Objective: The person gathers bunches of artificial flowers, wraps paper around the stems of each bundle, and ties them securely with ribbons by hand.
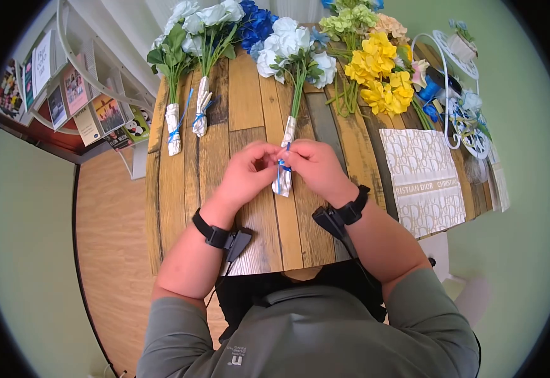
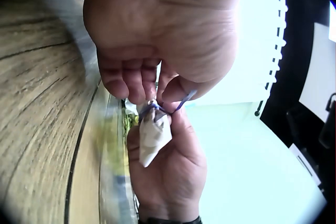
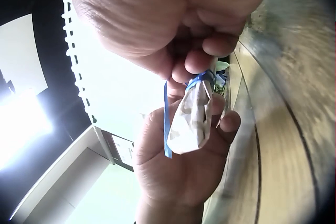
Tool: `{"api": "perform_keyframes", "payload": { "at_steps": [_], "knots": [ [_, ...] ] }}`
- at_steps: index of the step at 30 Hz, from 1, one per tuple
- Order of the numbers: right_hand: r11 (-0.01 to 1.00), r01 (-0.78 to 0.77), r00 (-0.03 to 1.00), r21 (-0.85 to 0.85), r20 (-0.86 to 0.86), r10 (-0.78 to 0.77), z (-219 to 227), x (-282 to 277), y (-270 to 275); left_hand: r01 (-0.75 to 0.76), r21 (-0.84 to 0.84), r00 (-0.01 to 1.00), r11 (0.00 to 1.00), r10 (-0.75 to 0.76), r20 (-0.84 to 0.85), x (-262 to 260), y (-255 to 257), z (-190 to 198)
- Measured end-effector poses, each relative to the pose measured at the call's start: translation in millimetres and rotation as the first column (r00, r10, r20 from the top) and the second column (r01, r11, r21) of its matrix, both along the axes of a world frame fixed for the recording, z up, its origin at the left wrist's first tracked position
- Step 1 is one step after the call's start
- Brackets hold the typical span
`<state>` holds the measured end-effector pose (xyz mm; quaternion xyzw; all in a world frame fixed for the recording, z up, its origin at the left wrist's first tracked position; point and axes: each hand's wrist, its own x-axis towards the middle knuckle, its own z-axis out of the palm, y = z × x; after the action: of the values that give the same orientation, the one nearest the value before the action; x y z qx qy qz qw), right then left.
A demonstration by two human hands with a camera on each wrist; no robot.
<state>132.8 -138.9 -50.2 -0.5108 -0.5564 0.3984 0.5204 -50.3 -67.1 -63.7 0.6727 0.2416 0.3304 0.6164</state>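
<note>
A bouquet of pale blue flowers (image 1: 285, 45) lies on the table, its stems wrapped in patterned paper (image 1: 282, 184). Blue ribbon (image 3: 167, 124) circles the wrap, with a loose end hanging beside it. The left hand (image 1: 247, 178) and right hand (image 1: 320, 169) meet at the ribbon, thumbs and fingertips pinching it near the knot. In the left wrist view the left hand (image 2: 163, 29) curls its fingers at the ribbon, the paper's lower end (image 2: 153, 142) pointing toward the camera. The right hand (image 3: 168, 19) pinches close to the band in the right wrist view.
Two wrapped bouquets (image 1: 173, 129) with blue ribbon lie at the left. Yellow flowers (image 1: 385, 75) and other blooms lie at the back right. A patterned paper sheet (image 1: 423, 179) is on the right, near a white wire stand (image 1: 454, 135). A book rack (image 1: 67, 82) stands left.
</note>
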Motion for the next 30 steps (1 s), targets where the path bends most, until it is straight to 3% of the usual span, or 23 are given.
{"api": "perform_keyframes", "payload": {
  "at_steps": [6,8,10,14,17,19,20,22,26,28,30],
  "knots": [
    [0.998,0.021,1.0,0.053,0.02,-0.022,7,-1,-2,-0.073,0.097,0.994,0.993,0.08,-0.069,6,-7,10],
    [0.995,0.024,0.994,0.101,0.099,-0.034,5,-1,-3,-0.103,0.11,0.991,0.989,0.112,-0.078,6,-8,11],
    [0.995,0.029,0.997,0.093,0.074,-0.035,3,-2,-4,-0.087,0.278,0.972,0.957,0.143,-0.189,4,-5,9],
    [0.996,-0.016,0.998,0.083,0.061,0.011,5,-2,-4,-0.088,0.267,0.965,0.96,0.148,-0.215,4,-7,8],
    [0.999,-0.044,0.999,0.024,0.002,0.044,7,-1,-5,-0.069,0.124,0.982,0.99,0.089,-0.165,3,-4,4],
    [0.997,-0.077,0.997,0.005,-0.029,0.078,6,0,-4,0.071,-0.165,0.997,0.984,-0.077,-0.031,1,2,-1],
    [0.994,-0.108,0.992,-0.009,-0.061,0.107,6,1,-4,0.07,-0.17,0.997,0.983,-0.076,-0.033,-1,5,-3],
    [0.991,-0.135,0.991,-0.011,-0.022,0.135,5,4,-3,0.207,-0.484,0.978,0.85,-0.174,0.113,-6,10,0],
    [0.985,-0.17,0.979,0.036,0.118,0.165,8,9,-1,0.184,-0.543,0.983,0.819,-0.145,0.114,-6,9,5],
    [0.984,-0.167,0.974,0.056,0.165,0.156,7,10,0,0.221,-0.36,0.972,0.907,-0.234,0.007,-8,10,2],
    [0.984,-0.164,0.967,0.075,0.211,0.145,7,12,1,0.228,-0.36,0.969,0.905,-0.246,-0.004,-9,12,-2]
  ]
}}
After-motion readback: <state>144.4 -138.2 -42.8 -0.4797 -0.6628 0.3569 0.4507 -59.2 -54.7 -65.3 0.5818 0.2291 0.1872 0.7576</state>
